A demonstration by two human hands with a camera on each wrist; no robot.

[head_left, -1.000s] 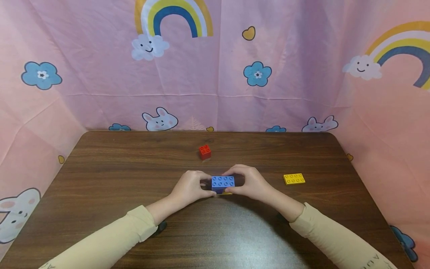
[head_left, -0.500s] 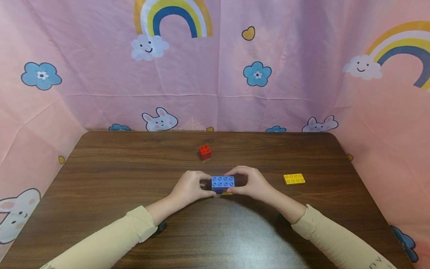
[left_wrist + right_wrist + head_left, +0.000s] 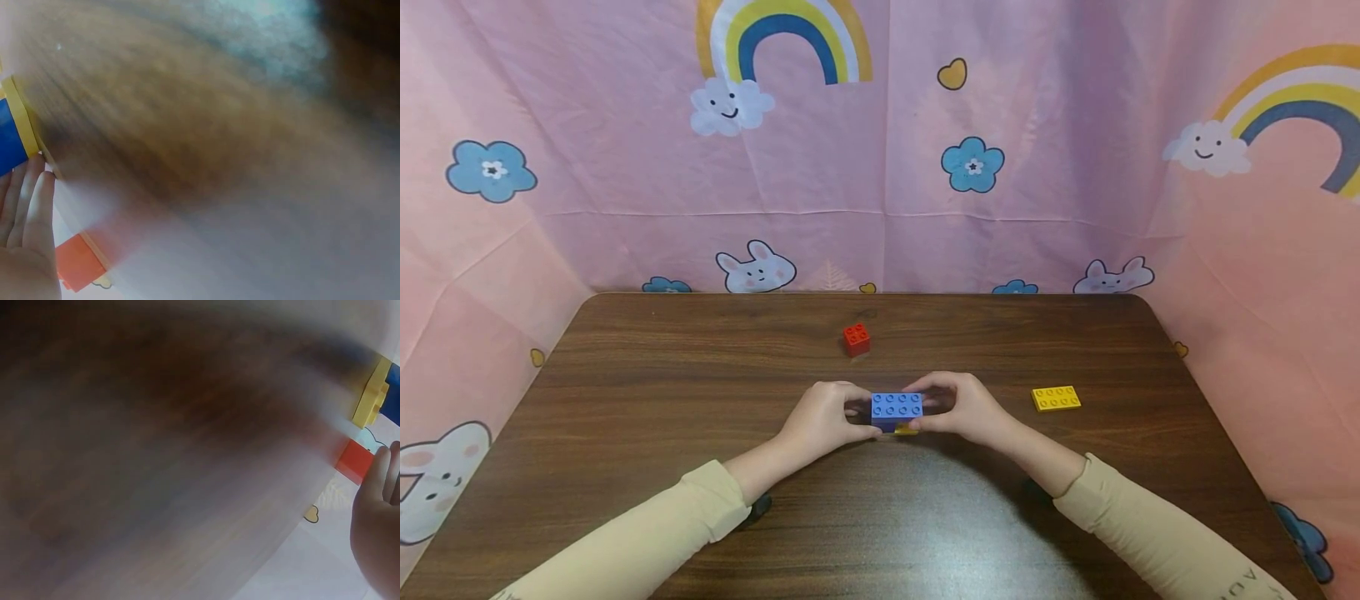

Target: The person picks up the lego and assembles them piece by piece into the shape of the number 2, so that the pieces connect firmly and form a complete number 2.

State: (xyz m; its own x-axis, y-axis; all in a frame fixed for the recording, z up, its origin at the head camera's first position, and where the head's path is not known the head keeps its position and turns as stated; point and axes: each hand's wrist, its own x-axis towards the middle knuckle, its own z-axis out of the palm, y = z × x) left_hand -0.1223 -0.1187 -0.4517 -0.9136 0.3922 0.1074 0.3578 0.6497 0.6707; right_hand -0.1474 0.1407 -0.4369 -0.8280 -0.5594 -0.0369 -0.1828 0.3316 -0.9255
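Note:
A blue eight-stud toy brick (image 3: 897, 408) sits over a yellow brick (image 3: 906, 429) near the middle of the table. My left hand (image 3: 826, 417) pinches the blue brick at its left end, thumb at the front and fingers behind. At the opposite end, my right hand (image 3: 958, 407) holds it between thumb and fingers. The yellow brick (image 3: 373, 394) shows studs under the blue brick (image 3: 392, 394) in the right wrist view. From the left wrist, the yellow brick (image 3: 22, 119) lies against the blue one (image 3: 7, 137). Whether the two are fully pressed together I cannot tell.
Behind the hands stands a small red brick (image 3: 856, 339) with studs on top. A flat yellow brick (image 3: 1056, 398) lies right of my right hand. The brown wooden table (image 3: 700, 333) ends at a patterned pink cloth (image 3: 820, 183).
My right hand has shifted slightly right and toward me, uncovering a bit more of the yellow brick's front. The left hand and the blue brick have hardly moved.

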